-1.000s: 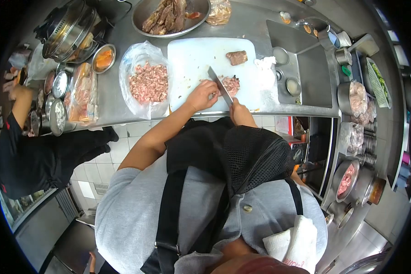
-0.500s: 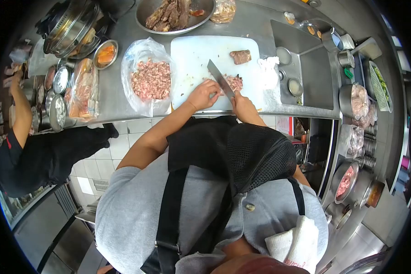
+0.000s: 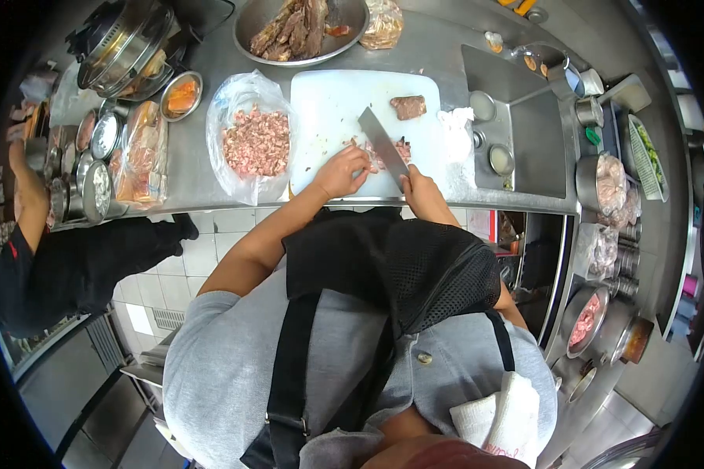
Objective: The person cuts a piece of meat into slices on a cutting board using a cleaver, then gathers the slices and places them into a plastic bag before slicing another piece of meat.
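Note:
My right hand (image 3: 419,190) grips the handle of a large knife (image 3: 384,145), its blade slanting up and left over the white cutting board (image 3: 321,98). Bits of chopped meat (image 3: 401,151) lie at the blade's right side, with more at its left. Just left of them my left hand (image 3: 343,172) rests at the board, fingers bent together; what they hold, if anything, is too small to tell. A brown meat chunk (image 3: 408,107) sits at the board's upper right. Diced meat (image 3: 256,142) fills an open plastic bag (image 3: 218,160) left of the board.
Behind the board stands a metal bowl (image 3: 357,39) of cooked meat. A crumpled white cloth (image 3: 457,134) and a sink (image 3: 541,148) are on the right. At left are a bowl of orange pieces (image 3: 182,97), bagged food (image 3: 143,160) and another person's arm (image 3: 28,191).
My left hand has moved slightly away from the blade, to the left and down. The knife has shifted a little, and the view has moved slightly.

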A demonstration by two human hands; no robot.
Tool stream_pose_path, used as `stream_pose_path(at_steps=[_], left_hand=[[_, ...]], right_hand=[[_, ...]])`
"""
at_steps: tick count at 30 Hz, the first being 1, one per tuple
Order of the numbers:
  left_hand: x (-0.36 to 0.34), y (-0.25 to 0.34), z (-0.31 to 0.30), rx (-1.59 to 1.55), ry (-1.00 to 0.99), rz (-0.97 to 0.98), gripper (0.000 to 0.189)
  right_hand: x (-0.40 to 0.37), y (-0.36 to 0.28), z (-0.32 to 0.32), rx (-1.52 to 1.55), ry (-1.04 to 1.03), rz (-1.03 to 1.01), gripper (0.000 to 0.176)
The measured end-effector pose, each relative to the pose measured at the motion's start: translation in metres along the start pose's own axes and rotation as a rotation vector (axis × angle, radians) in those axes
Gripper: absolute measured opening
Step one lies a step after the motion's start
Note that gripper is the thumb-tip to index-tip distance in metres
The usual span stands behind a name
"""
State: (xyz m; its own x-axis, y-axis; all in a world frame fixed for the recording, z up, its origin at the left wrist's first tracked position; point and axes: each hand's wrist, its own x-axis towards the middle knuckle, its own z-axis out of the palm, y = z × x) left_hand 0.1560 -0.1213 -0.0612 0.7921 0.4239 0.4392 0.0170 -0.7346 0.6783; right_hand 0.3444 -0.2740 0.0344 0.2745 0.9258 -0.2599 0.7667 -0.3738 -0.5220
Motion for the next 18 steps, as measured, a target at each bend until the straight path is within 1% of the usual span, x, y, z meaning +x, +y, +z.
stream_pose_path(at_steps=[1,2,4,8,10,11,13,14,16,18], left_hand=[[-0.001,0.001,0.0,0.001,-0.002,0.0,0.011],[0.0,0.0,0.0,0.003,0.006,-0.001,0.011],[0.001,0.007,-0.005,0.043,0.048,0.037,0.013],[-0.003,0.008,-0.006,0.042,0.052,-0.005,0.015],[-0.001,0.01,-0.007,0.008,0.142,-0.026,0.015],[-0.001,0.009,-0.007,0.005,0.145,-0.029,0.015],[-0.005,0.007,-0.008,-0.005,0.137,-0.044,0.02],[-0.005,0.006,-0.007,-0.006,0.134,-0.049,0.02],[-0.003,0.008,-0.006,-0.028,0.17,-0.008,0.015],[-0.001,0.007,-0.006,-0.02,0.129,0.001,0.013]], right_hand=[[-0.004,-0.006,-0.006,-0.027,0.008,0.053,0.03],[-0.002,-0.004,-0.002,-0.033,0.007,0.046,0.03],[-0.002,0.001,0.012,-0.043,0.08,0.007,0.029],[0.0,0.005,0.005,-0.095,0.063,-0.044,0.027],[-0.024,-0.019,-0.012,-0.061,0.063,0.059,0.024],[-0.033,-0.02,-0.013,-0.065,0.059,0.059,0.024],[-0.049,-0.022,-0.011,-0.052,-0.06,0.151,0.023],[-0.054,-0.023,-0.008,-0.049,-0.064,0.153,0.023],[-0.062,-0.022,-0.001,-0.071,-0.131,0.194,0.023],[-0.064,-0.02,0.01,-0.093,-0.116,0.211,0.025]])
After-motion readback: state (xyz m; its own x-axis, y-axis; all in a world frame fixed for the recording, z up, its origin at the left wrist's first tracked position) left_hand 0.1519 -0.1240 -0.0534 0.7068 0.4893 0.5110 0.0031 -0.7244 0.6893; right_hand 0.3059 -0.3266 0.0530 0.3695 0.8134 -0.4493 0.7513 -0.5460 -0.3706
